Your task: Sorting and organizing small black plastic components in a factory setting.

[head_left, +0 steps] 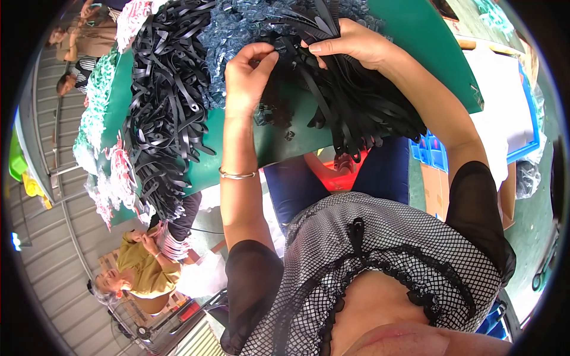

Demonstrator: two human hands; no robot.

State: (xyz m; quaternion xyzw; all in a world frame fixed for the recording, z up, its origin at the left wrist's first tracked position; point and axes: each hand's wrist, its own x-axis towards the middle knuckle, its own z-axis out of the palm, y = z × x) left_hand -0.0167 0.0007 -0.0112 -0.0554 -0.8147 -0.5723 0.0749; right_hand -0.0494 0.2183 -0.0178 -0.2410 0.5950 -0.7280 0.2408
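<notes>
Green worktable (pixel 415 35) heaped with black straps (pixel 166 107): left hand (pixel 246 74) pinches one strap, right hand (pixel 350 44) clamps the bundle (pixel 362 101), sorting apparently underway; careful separating seems needed

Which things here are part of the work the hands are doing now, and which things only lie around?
In the work:
- left hand, pinching a black strap
- right hand, gripping the bundle of black straps
- clear blue plastic pieces beside the hands

Lying about:
- heap of black straps on the green table
- pink and white pieces
- blue crate
</notes>
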